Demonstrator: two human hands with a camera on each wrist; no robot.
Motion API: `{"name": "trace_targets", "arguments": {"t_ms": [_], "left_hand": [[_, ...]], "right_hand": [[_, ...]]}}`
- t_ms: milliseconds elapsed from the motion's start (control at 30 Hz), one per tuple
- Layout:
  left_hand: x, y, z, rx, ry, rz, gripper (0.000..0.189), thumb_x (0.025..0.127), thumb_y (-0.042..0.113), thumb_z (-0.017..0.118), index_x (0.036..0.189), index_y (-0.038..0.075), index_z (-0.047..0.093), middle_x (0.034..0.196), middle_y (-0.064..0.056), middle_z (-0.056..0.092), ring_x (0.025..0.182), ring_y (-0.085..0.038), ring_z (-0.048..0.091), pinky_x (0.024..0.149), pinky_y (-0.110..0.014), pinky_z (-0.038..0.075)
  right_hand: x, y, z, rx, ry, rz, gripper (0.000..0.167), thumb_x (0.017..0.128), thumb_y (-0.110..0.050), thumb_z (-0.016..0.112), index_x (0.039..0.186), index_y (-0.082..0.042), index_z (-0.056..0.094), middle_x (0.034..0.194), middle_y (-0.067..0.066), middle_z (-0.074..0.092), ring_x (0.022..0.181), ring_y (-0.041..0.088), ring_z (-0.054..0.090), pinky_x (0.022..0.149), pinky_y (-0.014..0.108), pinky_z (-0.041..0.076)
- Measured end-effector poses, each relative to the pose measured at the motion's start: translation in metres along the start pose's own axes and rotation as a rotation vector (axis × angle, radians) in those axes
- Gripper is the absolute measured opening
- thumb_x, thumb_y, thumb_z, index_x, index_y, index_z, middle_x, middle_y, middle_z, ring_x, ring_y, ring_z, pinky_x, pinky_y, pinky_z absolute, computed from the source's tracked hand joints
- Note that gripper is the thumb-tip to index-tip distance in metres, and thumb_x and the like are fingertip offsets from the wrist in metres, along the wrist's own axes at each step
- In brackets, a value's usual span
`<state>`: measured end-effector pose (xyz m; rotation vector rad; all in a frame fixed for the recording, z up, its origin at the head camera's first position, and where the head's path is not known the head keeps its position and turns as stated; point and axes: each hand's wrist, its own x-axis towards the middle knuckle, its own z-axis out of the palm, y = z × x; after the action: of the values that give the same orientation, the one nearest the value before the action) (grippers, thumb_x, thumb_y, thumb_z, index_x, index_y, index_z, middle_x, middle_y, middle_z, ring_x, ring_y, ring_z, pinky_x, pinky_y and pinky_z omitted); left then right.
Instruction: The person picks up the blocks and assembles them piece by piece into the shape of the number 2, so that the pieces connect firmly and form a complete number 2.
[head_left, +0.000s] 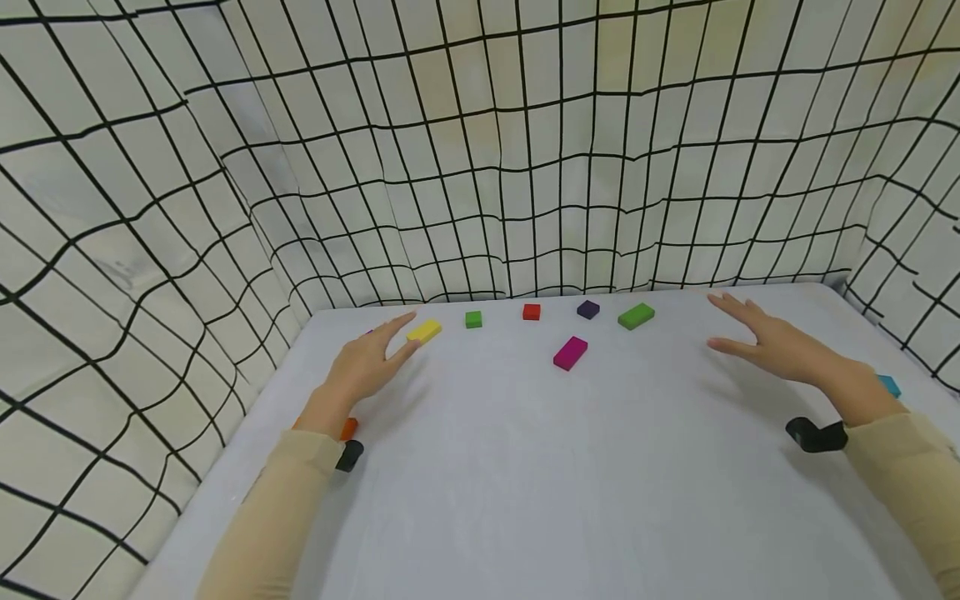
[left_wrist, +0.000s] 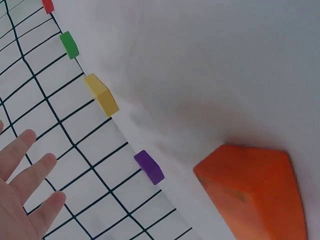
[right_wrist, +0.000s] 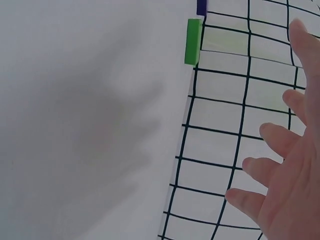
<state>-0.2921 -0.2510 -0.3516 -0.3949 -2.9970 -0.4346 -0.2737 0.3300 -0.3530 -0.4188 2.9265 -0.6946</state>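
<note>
Above the left part of the white table, my left hand (head_left: 367, 367) hovers with fingers spread and nothing in it. Closest to its fingers in the head view is a yellow block (head_left: 424, 332). An orange block (left_wrist: 250, 190) looms large in the left wrist view, beside a purple block (left_wrist: 149, 167). On the other side my right hand (head_left: 780, 342) is raised over the table, fingers extended, holding nothing. A long green block (head_left: 636, 316) lies to its left, and a blue block (head_left: 888, 385) is partly hidden behind that wrist. A magenta block (head_left: 571, 353) lies nearer the middle.
Along the table's far edge sit a small green block (head_left: 473, 319), a red block (head_left: 532, 312) and a dark purple block (head_left: 588, 309). White walls with a black grid (head_left: 525, 167) enclose the table (head_left: 487, 483) at the back and both sides.
</note>
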Motion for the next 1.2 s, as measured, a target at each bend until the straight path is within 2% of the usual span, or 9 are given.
{"name": "trace_targets", "arguments": {"t_ms": [167, 333, 433, 633, 933, 1200], "left_hand": [[-0.002, -0.005, -0.003, 0.003, 0.004, 0.017, 0.062, 0.107, 0.049, 0.049, 0.161, 0.024, 0.034, 0.155, -0.019, 0.045, 0.127, -0.050, 0.053, 0.105, -0.066, 0.039], [-0.005, -0.011, -0.010, -0.047, -0.034, 0.019, 0.062, 0.105, 0.055, 0.049, 0.158, 0.024, 0.041, 0.155, -0.016, 0.047, 0.133, -0.046, 0.049, 0.108, -0.066, 0.036], [-0.009, -0.016, -0.014, -0.084, -0.064, 0.014, 0.060, 0.104, 0.054, 0.051, 0.154, 0.021, 0.048, 0.153, -0.015, 0.049, 0.134, -0.044, 0.048, 0.108, -0.066, 0.036], [-0.017, -0.027, -0.019, -0.144, -0.111, 0.004, 0.053, 0.103, 0.046, 0.058, 0.146, 0.016, 0.058, 0.144, -0.022, 0.056, 0.132, -0.044, 0.049, 0.105, -0.068, 0.037], [-0.028, -0.041, -0.022, -0.195, -0.179, -0.013, 0.052, 0.102, 0.042, 0.062, 0.144, 0.012, 0.059, 0.140, -0.022, 0.058, 0.130, -0.044, 0.050, 0.103, -0.069, 0.038], [-0.034, -0.049, -0.030, -0.247, -0.232, -0.030, 0.048, 0.100, 0.037, 0.065, 0.138, 0.007, 0.064, 0.139, -0.018, 0.060, 0.126, -0.041, 0.054, 0.101, -0.062, 0.046]], "right_hand": [[-0.005, 0.007, -0.005, 0.005, 0.008, -0.003, 0.085, 0.104, -0.049, 0.057, 0.166, -0.016, 0.009, 0.166, 0.028, 0.005, 0.144, 0.062, 0.012, 0.104, 0.081, 0.018], [-0.009, 0.012, -0.008, -0.002, 0.018, 0.002, 0.081, 0.104, -0.048, 0.056, 0.165, -0.012, 0.017, 0.161, 0.035, 0.019, 0.138, 0.065, 0.024, 0.103, 0.079, 0.026], [-0.012, 0.015, -0.009, -0.008, 0.017, 0.012, 0.079, 0.104, -0.047, 0.057, 0.164, -0.010, 0.021, 0.158, 0.037, 0.024, 0.138, 0.064, 0.026, 0.102, 0.079, 0.027], [-0.019, 0.026, -0.012, -0.020, 0.032, 0.006, 0.074, 0.103, -0.044, 0.060, 0.160, -0.005, 0.031, 0.155, 0.035, 0.034, 0.139, 0.060, 0.029, 0.102, 0.078, 0.028], [-0.029, 0.044, -0.012, -0.018, 0.064, 0.010, 0.069, 0.102, -0.039, 0.064, 0.152, 0.002, 0.042, 0.147, 0.036, 0.044, 0.132, 0.057, 0.042, 0.099, 0.076, 0.034], [-0.033, 0.057, -0.016, -0.045, 0.067, 0.050, 0.069, 0.101, -0.040, 0.064, 0.150, 0.005, 0.044, 0.145, 0.037, 0.046, 0.128, 0.057, 0.047, 0.097, 0.076, 0.036]]}}
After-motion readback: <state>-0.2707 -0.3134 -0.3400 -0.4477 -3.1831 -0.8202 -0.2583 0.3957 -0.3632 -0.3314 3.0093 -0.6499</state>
